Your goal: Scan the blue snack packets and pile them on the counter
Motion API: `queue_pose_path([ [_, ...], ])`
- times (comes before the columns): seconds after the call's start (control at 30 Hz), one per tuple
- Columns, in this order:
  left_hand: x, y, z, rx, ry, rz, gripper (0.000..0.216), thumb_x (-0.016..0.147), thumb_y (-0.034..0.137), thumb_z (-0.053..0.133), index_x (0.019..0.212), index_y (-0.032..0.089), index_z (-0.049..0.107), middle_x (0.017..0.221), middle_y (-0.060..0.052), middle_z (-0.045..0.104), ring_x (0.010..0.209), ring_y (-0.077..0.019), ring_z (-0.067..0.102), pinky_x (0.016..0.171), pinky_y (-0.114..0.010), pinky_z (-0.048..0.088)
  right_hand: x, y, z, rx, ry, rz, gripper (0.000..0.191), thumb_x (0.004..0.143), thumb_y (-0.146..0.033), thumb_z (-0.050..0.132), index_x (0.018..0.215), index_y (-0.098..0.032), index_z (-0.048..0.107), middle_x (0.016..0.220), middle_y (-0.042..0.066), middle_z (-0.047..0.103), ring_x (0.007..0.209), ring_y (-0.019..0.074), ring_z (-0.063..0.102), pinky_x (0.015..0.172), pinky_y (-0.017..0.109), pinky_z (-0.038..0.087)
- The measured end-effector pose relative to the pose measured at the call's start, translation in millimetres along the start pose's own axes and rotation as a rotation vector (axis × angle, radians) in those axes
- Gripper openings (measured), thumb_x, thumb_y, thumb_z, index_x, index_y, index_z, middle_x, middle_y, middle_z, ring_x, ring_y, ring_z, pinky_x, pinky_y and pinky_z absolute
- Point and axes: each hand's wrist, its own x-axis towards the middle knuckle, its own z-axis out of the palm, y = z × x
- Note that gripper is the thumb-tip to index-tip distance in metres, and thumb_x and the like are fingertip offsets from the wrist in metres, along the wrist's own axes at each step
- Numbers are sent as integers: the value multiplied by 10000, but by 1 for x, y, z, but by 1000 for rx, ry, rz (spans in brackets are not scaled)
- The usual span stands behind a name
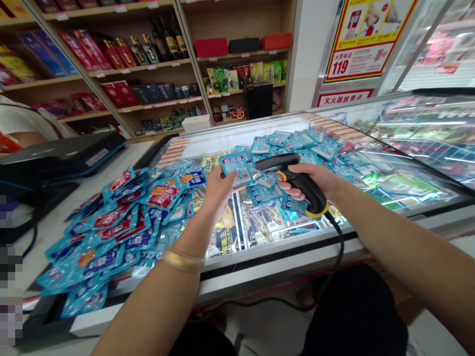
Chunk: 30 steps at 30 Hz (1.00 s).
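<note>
In my left hand (218,190) is a small blue snack packet (236,168), gripped by its left side with the printed back turned up. My right hand (315,180) is wrapped round the handle of a black and yellow barcode scanner (308,190). The scanner's head points left, close to the packet's right edge. Beneath both hands, more blue packets (297,141) lie spread over the glass top of a freezer (260,257). To the left rises a large heap of similar packets (111,227), many with red or dark blue fronts showing.
The scanner's cord (339,247) hangs down over the freezer's front edge. At the left a black machine (67,153) stands on a counter, with a person's sleeve (22,118) behind it. Shelves (148,69) of bottles and boxes line the back wall. Frozen goods show through the glass.
</note>
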Motion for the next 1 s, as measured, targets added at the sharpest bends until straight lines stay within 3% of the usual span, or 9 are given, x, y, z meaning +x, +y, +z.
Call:
queue_pose_path([
  [0.27, -2, 4, 3, 0, 35, -23, 150, 666, 188, 663, 764, 199, 550, 711, 30, 543, 777, -163, 622, 817, -455, 617, -1, 1, 1, -18, -7, 14, 206, 872, -314, 631, 924, -118, 594, 745, 43, 581, 545, 105, 497, 449, 207, 453],
  [0.4, -3, 3, 4, -25, 15, -38, 211, 672, 206, 672, 868, 196, 597, 764, 11, 626, 757, -172, 646, 793, -432, 609, -1, 0, 2, -4, 7, 7, 206, 865, -321, 621, 927, -127, 592, 751, 37, 566, 539, 102, 481, 437, 211, 442],
  [0.47, -1, 2, 2, 3, 16, 13, 260, 693, 242, 665, 941, 191, 604, 830, -14, 672, 780, -187, 668, 797, -409, 597, 1, 1, 4, 9, 2, -10, 213, 850, -323, 625, 926, -126, 593, 755, 35, 557, 536, 101, 471, 431, 214, 433],
  [0.57, 2, 8, -11, 236, 105, 252, 284, 739, 272, 632, 1006, 181, 601, 892, -45, 699, 858, -205, 672, 861, -376, 559, 8, 3, 12, 31, 3, -47, 226, 829, -327, 629, 926, -127, 593, 748, 30, 543, 526, 100, 451, 417, 216, 411],
  [0.73, -20, 42, -72, 806, 243, 611, 356, 861, 285, 521, 1188, 188, 622, 1063, -72, 715, 1000, -230, 661, 957, -366, 499, 20, 10, 28, 26, -3, -25, 220, 824, -321, 629, 926, -130, 588, 737, 31, 544, 523, 96, 436, 422, 205, 393],
  [0.87, -53, 62, -141, 1066, 313, 622, 397, 934, 298, 444, 1286, 285, 626, 1236, -30, 703, 1138, -259, 651, 1030, -396, 479, 29, 15, 37, 18, -30, 12, 206, 827, -316, 629, 927, -147, 566, 737, 30, 547, 526, 96, 435, 435, 200, 396],
  [0.93, -65, 60, -174, 1139, 355, 593, 423, 953, 290, 411, 1328, 271, 607, 1292, -27, 684, 1184, -269, 632, 1075, -438, 460, 35, 18, 43, 27, -44, 18, 207, 826, -317, 631, 927, -150, 563, 739, 32, 550, 528, 98, 438, 440, 203, 403],
  [1.0, -73, 52, -200, 1207, 315, 551, 451, 955, 294, 386, 1354, 266, 596, 1381, -30, 626, 1275, -289, 575, 1134, -478, 416, 43, 21, 50, 41, -65, 25, 211, 822, -319, 635, 922, -146, 566, 739, 35, 554, 530, 99, 442, 442, 204, 411],
])
